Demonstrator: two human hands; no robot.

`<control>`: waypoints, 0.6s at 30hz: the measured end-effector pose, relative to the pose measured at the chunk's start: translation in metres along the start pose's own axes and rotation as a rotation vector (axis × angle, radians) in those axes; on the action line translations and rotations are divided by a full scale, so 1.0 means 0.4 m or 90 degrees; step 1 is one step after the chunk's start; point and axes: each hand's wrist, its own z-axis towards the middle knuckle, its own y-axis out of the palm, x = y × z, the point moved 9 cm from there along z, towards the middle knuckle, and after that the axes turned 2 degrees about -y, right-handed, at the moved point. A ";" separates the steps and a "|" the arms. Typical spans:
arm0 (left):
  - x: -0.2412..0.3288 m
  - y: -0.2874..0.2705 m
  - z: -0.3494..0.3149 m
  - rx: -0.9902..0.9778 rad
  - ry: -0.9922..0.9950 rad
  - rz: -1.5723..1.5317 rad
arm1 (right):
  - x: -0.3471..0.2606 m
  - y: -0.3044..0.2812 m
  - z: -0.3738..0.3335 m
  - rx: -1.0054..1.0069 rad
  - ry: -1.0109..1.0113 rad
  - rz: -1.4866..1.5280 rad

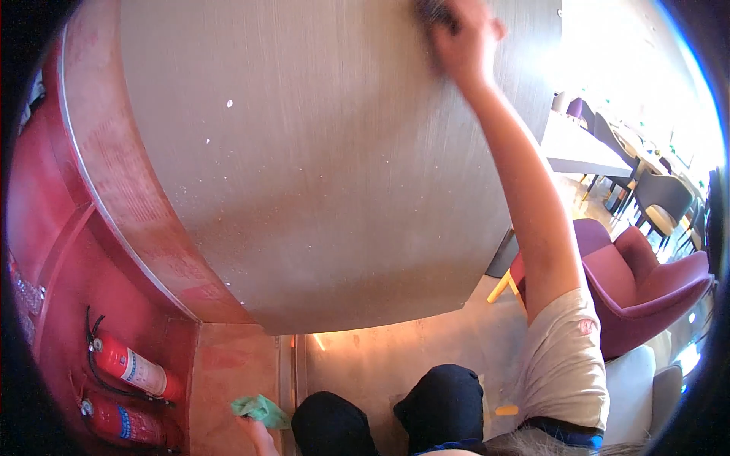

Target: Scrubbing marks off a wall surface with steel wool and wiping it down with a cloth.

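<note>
A wide grey-brown wood-grain panel (319, 137), dotted with small white specks, fills the middle of the view. At its far right my right hand (473, 42), arm stretched out, is closed around a dark object (437, 14); it is blurred and partly cut off by the top edge, so its kind is unclear. My left hand (257, 433) is low by my left knee, mostly out of view, and grips a crumpled green cloth (262, 410).
Two red fire extinguishers (137, 368) with black hoses lie at the lower left in a red-walled recess (114, 266). A reddish border strip (129, 167) edges the panel. On the right are a purple armchair (646, 281), a white table (582, 148) and several dark chairs (661, 197).
</note>
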 end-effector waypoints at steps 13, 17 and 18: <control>-0.004 -0.010 0.000 -0.097 0.046 0.077 | -0.097 0.001 -0.106 -0.203 -0.157 0.024; 0.018 0.031 -0.007 -0.077 0.021 0.089 | -0.084 -0.029 -0.072 -0.212 -0.273 0.024; 0.032 0.051 -0.009 -0.115 0.032 0.064 | -0.022 -0.037 -0.024 -0.184 -0.200 -0.006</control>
